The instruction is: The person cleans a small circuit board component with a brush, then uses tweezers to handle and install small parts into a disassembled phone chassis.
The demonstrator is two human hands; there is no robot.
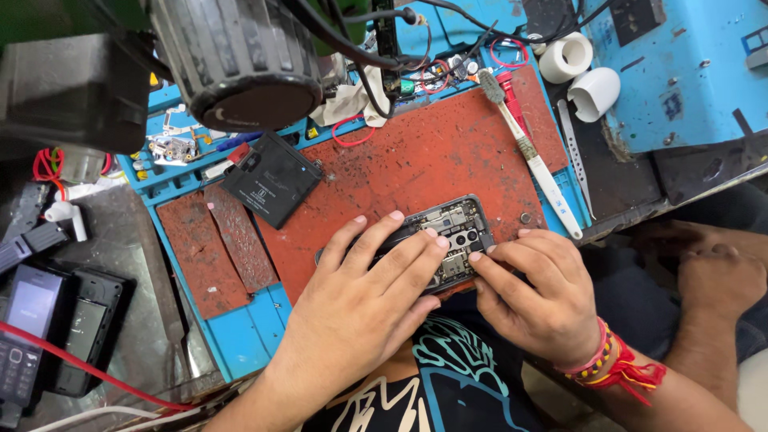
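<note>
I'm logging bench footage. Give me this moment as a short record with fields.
setting: blue repair mat with worn red pad
left hand: fingers lying over the opened phone
right hand: fingertips at the phone's exposed board
nearby: black battery, white brush, tweezers
other person: a hand at the right edge

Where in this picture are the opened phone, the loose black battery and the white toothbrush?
opened phone (458, 232), head view, on its exposed circuit board.
black battery (272, 178), head view, middle of its flat face.
white toothbrush (544, 180), head view, on its handle.
</note>
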